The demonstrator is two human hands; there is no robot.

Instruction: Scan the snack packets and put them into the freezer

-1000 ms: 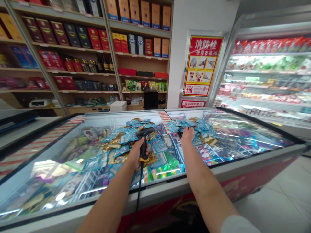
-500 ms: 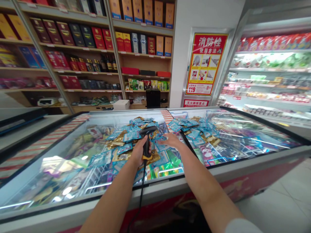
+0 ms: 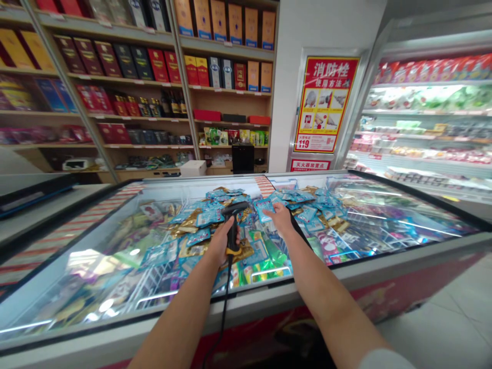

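Note:
My left hand (image 3: 223,237) is wrapped round the grip of a black barcode scanner (image 3: 232,228) with yellow trim, its cord hanging down over the freezer edge. Just to the right, my right hand (image 3: 280,218) pinches a blue packet (image 3: 263,209) and holds it raised above the glass, its flat side facing me. On the glass left of the scanner lies a pile of blue and gold packets (image 3: 209,215). A second heap of such packets (image 3: 311,202) lies beyond my right hand.
Beneath the packets is a chest freezer (image 3: 334,279) with sliding glass lids and bagged goods inside. Wooden shelves (image 3: 226,97) of boxes stand behind it. A red fire-hydrant poster (image 3: 326,102) hangs on the wall, and a lit refrigerated display (image 3: 430,110) stands at the right.
My right hand has closed on a blue packet and lifted it from the glass; half a second ago its fingers were spread over the packets. The left hand with the scanner has barely moved.

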